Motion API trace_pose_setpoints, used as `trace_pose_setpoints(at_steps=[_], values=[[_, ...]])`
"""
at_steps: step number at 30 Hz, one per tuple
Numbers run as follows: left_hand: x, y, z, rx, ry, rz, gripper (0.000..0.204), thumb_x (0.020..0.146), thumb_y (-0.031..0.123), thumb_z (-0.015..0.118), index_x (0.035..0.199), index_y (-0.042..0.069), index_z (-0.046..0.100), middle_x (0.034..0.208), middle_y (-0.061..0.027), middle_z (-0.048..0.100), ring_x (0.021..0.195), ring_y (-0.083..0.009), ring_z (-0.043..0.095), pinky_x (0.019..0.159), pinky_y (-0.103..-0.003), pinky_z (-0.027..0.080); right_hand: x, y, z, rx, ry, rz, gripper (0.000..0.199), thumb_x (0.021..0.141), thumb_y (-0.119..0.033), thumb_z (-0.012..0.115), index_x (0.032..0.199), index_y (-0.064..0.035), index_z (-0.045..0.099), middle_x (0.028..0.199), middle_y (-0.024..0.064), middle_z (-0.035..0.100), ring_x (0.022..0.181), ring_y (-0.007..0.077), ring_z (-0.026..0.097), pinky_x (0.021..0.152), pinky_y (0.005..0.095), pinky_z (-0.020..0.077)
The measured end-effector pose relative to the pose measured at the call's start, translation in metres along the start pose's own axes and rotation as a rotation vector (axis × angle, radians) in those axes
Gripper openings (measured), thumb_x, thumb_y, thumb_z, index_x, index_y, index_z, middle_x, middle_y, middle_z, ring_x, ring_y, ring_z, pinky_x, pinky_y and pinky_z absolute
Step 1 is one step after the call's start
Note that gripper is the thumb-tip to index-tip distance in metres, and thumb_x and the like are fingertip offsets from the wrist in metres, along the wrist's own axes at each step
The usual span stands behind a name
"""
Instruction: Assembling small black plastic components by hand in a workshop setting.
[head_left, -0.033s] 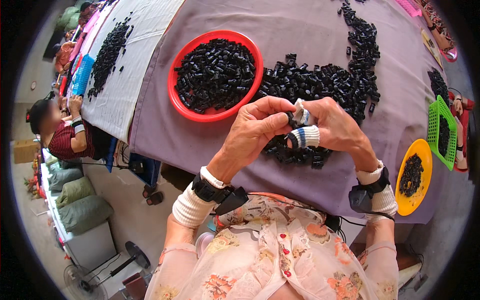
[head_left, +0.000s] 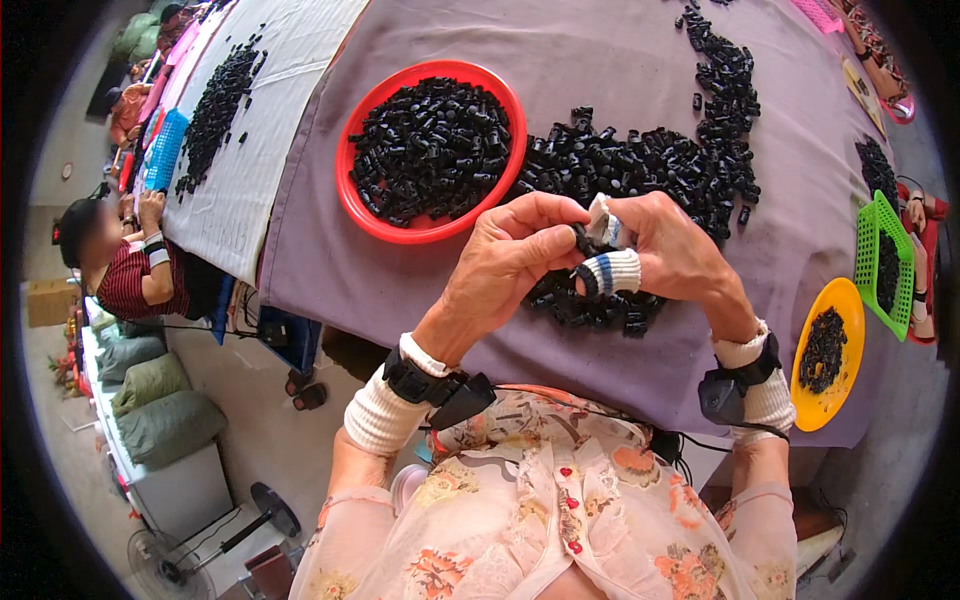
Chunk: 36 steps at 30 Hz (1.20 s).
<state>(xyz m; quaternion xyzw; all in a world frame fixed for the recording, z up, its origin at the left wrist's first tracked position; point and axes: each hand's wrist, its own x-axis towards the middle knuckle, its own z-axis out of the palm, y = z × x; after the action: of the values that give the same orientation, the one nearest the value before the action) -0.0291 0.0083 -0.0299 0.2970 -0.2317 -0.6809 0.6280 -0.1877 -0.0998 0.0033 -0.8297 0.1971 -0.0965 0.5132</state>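
Both hands meet above the near edge of a heap of small black cylindrical plastic parts. My left hand pinches a small dark part between thumb and fingertips. Against the same part my right hand presses its thumb and index finger, both wrapped in white knitted finger covers with blue stripes. The fingers hide most of the part, so its exact shape is unclear. Left of the heap stands a round red basin filled with similar black parts.
At the right lies a yellow plate with small dark bits, beside a green basket. A purple cloth covers the table. On the left, a co-worker sits at a white-covered table with more black parts. A fan stands lower left.
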Motion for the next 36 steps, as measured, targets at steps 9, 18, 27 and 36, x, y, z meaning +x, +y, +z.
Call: trace_pose_setpoints(at_steps=[9,18,27,36], values=[[-0.002,0.004,-0.001,0.081,0.015,0.0,0.018,0.085,0.005,0.059,0.102,-0.001,0.057,0.095,-0.0082,0.061,0.081,-0.012,0.06,0.072,-0.025,0.053,0.005,-0.005,-0.004,-0.135,-0.011,-0.034,0.046,0.065,-0.038,0.072,0.068,0.0011,0.048,0.051,0.0137,0.046,0.045,0.027,0.042,0.046,0.0369,0.0361],[0.0,0.006,0.0,0.055,0.017,-0.021,0.018,0.085,0.006,0.058,0.101,-0.002,0.058,0.095,-0.0088,0.062,0.08,-0.0121,0.06,0.071,-0.025,0.053,0.006,-0.006,-0.004,-0.134,-0.034,-0.04,0.044,0.066,-0.035,0.071,0.068,0.0023,0.047,0.052,0.0152,0.046,0.045,0.0286,0.043,0.047,0.037,0.0373],[0.002,0.008,0.001,0.039,0.023,-0.025,0.017,0.086,0.008,0.057,0.101,-0.001,0.059,0.094,-0.0079,0.062,0.082,-0.0117,0.06,0.071,-0.026,0.054,0.004,0.001,0.004,-0.145,0.025,-0.05,0.044,0.067,-0.034,0.071,0.065,0.0031,0.047,0.051,0.0162,0.046,0.044,0.0289,0.045,0.045,0.0371,0.0371],[0.002,0.005,-0.002,-0.093,-0.015,-0.028,0.019,0.087,0.009,0.056,0.103,-0.001,0.058,0.092,-0.0062,0.062,0.081,-0.0111,0.06,0.073,-0.028,0.053,0.0,-0.005,0.0,-0.035,0.076,0.0,0.044,0.063,-0.033,0.074,0.065,0.0016,0.048,0.049,0.0109,0.042,0.045,0.0168,0.035,0.043,0.0326,0.0339]])
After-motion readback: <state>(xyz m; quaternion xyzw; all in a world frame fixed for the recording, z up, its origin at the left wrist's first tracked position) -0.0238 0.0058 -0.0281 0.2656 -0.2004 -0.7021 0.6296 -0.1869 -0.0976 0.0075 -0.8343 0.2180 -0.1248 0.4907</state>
